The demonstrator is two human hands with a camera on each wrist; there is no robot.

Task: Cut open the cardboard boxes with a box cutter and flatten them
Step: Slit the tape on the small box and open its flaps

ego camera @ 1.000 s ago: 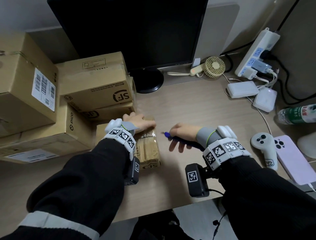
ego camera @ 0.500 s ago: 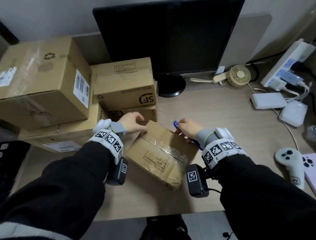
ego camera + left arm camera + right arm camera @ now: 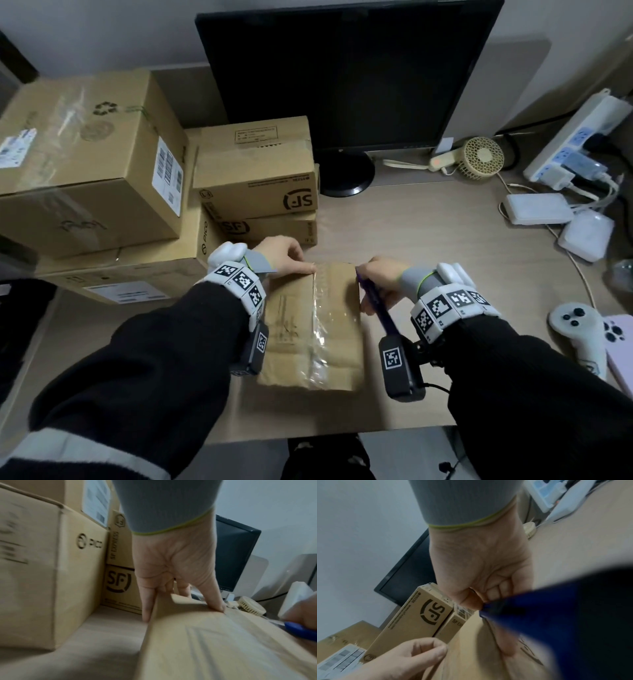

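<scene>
A small flat cardboard box (image 3: pixel 337 305) with clear tape (image 3: pixel 317 329) down its middle lies on the desk in front of me. My left hand (image 3: pixel 281 255) grips its far left corner; in the left wrist view the thumb (image 3: pixel 216 605) lies on top and the fingers (image 3: pixel 147 608) run down the sides. My right hand (image 3: pixel 380 277) holds a blue box cutter (image 3: pixel 376 308) in a fist at the box's far right edge. The blade (image 3: pixel 274 622) points toward the box top (image 3: pixel 205 642). The blue handle (image 3: pixel 556 615) fills the right wrist view.
Several larger cardboard boxes (image 3: pixel 253 178) are stacked at the left and behind the small one. A monitor (image 3: pixel 342 85) stands at the back. A fan (image 3: pixel 479 157), power strip (image 3: pixel 575 137), white adapters (image 3: pixel 537 209), a controller (image 3: pixel 579 329) and a phone (image 3: pixel 620 342) lie at the right.
The small box has been turned from a diagonal to square in front of me. My right hand with the cutter has come down to its far right edge. The left hand kept its hold.
</scene>
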